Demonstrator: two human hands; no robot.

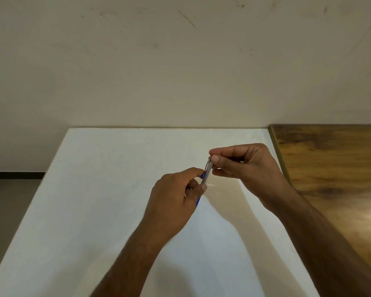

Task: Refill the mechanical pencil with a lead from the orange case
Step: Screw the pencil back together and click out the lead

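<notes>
Over the white worktop (116,189), the left hand (176,196) grips the pencil (207,171) barrel; beyond, the right hand (240,163) pinches its top end, probably working the cap. No orange case visible; a lead comes next.

Most of the mechanical pencil (207,170) is hidden: its lower barrel sits inside the left hand (176,196), with only a blue bit showing below the fingers. Its top end is covered by the fingertips of the right hand (242,166), so whether a lead is there is too small to tell. Both forearms are cut by the bottom edge.
</notes>
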